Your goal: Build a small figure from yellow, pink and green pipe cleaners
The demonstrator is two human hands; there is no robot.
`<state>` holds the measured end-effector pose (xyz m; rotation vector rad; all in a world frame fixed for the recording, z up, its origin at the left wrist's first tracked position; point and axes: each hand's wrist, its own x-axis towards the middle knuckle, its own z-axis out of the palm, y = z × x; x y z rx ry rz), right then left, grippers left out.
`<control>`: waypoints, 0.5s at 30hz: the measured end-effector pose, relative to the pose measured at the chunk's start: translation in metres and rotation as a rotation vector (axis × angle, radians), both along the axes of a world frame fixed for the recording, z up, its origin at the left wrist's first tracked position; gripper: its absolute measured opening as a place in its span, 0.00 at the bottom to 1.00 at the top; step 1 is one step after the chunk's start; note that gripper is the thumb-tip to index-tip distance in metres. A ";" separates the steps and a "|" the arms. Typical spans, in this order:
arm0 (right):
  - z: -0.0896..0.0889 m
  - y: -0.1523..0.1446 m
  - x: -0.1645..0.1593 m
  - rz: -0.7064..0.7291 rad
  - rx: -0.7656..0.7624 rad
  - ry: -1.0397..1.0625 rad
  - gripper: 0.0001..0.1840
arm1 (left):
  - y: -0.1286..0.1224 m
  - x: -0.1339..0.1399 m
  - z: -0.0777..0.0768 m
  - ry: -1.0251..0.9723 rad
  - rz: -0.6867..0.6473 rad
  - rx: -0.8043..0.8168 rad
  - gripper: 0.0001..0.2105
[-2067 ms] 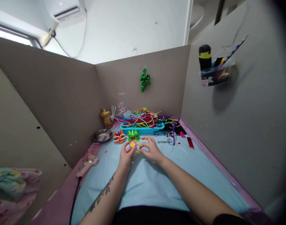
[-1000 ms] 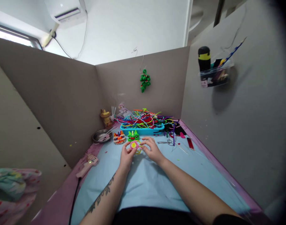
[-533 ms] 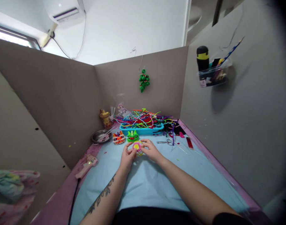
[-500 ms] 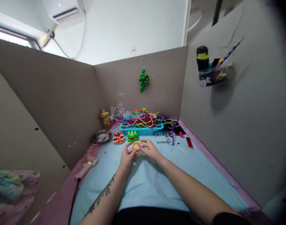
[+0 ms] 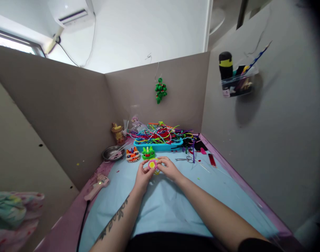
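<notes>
Between my two hands is a small pink and yellow pipe-cleaner piece (image 5: 152, 164), round with a yellow middle and pink rim; yellow strands stick out below and behind it. My left hand (image 5: 143, 174) pinches its left side between thumb and fingers. On the right side, my right hand (image 5: 167, 167) grips the edge with its fingertips. Just beyond the hands stand a green pipe-cleaner animal head (image 5: 148, 153) and an orange and white one (image 5: 133, 154). The fingers partly cover the piece.
A blue tray (image 5: 158, 147) heaped with coloured pipe cleaners (image 5: 162, 134) stands at the back. Scissors (image 5: 185, 159) lie to the right. Leftward are a metal bowl (image 5: 106, 153) and a pink glue gun (image 5: 97, 188) with a cord. Grey partitions (image 5: 160, 112) enclose the table.
The pink and yellow piece has turned slightly in my fingers, its yellow middle now looking rounder. Both hands stay in nearly the same place.
</notes>
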<state>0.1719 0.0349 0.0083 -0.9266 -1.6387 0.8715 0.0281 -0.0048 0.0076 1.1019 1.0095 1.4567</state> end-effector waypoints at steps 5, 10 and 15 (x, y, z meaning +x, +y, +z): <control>0.009 -0.004 0.007 0.057 0.027 0.012 0.10 | 0.003 -0.004 -0.001 -0.115 -0.001 -0.056 0.30; 0.015 -0.011 0.007 0.082 0.159 -0.122 0.16 | 0.005 -0.006 -0.002 -0.197 -0.063 -0.082 0.29; 0.010 -0.015 -0.001 -0.037 0.178 -0.134 0.07 | 0.002 -0.004 0.000 -0.164 -0.101 -0.071 0.28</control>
